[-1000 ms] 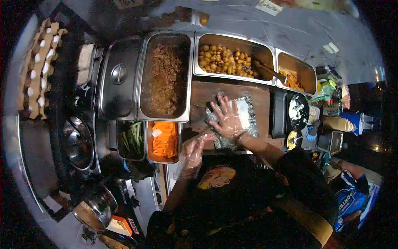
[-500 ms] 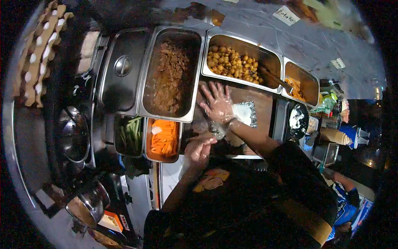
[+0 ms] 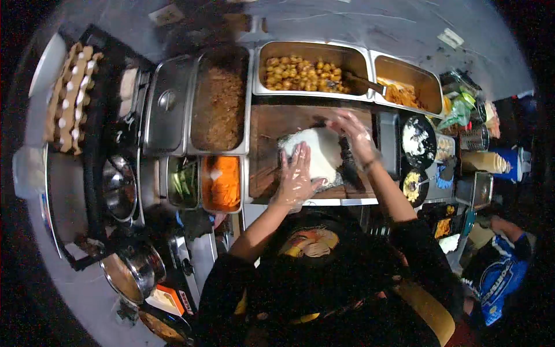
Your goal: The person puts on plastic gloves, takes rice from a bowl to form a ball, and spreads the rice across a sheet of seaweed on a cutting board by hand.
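A white layer of rice (image 3: pixel 319 148) lies on a dark sheet, probably seaweed, whose edges show around it on the brown wooden board (image 3: pixel 263 124). My left hand (image 3: pixel 296 180), in a clear plastic glove, rests flat on the rice's left part with its fingers stretched out. At the right edge of the rice is my right hand (image 3: pixel 357 140), also gloved, turned on its side with fingers extended and nothing visible in them. Whether it touches the sheet, I cannot tell.
Behind the board stand metal pans of small round potatoes (image 3: pixel 303 73) and shredded orange food (image 3: pixel 404 95). Leftward are browned minced meat (image 3: pixel 224 107), carrot strips (image 3: pixel 224 184) and green strips (image 3: pixel 182 184). A bowl of white food (image 3: pixel 417 141) sits rightward; a person in blue (image 3: pixel 500 277) is lower right.
My right hand has moved from the board's left side to the right of the rice. The left hand has come up from the near edge onto it. The view has shifted.
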A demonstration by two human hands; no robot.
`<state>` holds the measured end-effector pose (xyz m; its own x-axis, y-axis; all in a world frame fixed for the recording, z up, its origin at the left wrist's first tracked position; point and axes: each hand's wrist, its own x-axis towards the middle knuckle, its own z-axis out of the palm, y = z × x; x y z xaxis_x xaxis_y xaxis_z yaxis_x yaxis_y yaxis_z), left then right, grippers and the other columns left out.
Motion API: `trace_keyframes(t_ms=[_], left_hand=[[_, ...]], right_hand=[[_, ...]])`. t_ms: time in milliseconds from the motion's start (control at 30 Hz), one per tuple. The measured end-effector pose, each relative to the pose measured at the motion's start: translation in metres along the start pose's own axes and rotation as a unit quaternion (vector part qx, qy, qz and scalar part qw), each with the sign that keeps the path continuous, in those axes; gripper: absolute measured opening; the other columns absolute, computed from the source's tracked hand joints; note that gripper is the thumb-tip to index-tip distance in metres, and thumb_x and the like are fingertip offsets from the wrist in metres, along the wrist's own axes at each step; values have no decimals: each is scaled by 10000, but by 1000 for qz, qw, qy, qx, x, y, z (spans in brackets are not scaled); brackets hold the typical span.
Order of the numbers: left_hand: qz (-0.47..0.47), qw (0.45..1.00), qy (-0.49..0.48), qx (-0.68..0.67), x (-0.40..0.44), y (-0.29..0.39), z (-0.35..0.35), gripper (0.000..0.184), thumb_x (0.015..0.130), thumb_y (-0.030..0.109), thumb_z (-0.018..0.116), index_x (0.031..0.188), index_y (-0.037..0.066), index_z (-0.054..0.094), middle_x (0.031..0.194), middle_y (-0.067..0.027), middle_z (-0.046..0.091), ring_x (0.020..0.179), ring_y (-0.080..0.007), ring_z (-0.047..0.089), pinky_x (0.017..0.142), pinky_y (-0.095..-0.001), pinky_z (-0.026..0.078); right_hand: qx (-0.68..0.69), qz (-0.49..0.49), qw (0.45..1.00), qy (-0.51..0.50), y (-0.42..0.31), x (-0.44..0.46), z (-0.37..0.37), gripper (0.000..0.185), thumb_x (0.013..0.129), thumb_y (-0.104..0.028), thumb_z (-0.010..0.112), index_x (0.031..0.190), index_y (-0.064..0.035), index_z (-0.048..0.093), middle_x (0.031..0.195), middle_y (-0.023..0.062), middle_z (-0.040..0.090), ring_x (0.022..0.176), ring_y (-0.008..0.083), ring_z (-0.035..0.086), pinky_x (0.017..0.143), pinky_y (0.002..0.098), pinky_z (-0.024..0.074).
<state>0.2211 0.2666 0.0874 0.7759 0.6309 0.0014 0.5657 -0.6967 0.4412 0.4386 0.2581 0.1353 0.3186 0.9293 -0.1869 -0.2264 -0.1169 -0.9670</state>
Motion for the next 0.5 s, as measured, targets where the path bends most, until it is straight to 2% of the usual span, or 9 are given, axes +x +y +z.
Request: trace_keyframes(t_ms=[67,133,267,300,367,500], left_hand=[[13,1000,-16,10,26,12,13,1016,807,620,552,1459,-81,208,1545,-234,180,1452,-319,145,1156,-561,27],[35,999,1,18,44,22,24,1040,794,662,531,1463,-68,212,1550,-226,173,1457,-305,134,1157,-556,17],[59,997,-40,27,67,40,20,1033,808,663,526,1475,-51,190,1557,-214,161,1463,-297,115,1165,-523,27],[65,996,-60,24,72,44,18,1022,834,676,472,1471,-67,180,1559,-226,137,1463,-320,99,1166,-513,20],[74,995,-58,36,86,53,23,1015,837,669,477,1469,-69,184,1558,-227,143,1460,-323,111,1165,-517,25],[82,996,-39,22,108,63,36,1000,840,647,501,1460,-79,202,1551,-231,163,1451,-336,144,1162,-529,52]], right_hand=[[-97,31,994,46,-2,-40,-35,388,972,-294,522,1233,-8,542,1090,113,625,1035,193,627,962,326,459],[-82,21,991,103,6,-82,-51,398,968,-304,532,1239,-11,536,1060,109,635,1030,196,626,952,335,462],[-79,24,972,218,17,-143,-70,457,946,-349,578,1265,-30,503,994,98,650,965,200,628,897,342,473],[-75,30,971,224,23,-152,-72,457,946,-349,578,1265,-30,503,994,98,650,965,200,628,897,342,473],[-3,22,959,284,36,-161,-71,475,939,-362,587,1268,-33,492,982,101,649,947,190,627,885,331,473],[-9,8,961,276,40,-165,-69,450,940,-331,599,1258,-33,490,964,92,658,925,177,619,889,331,467]])
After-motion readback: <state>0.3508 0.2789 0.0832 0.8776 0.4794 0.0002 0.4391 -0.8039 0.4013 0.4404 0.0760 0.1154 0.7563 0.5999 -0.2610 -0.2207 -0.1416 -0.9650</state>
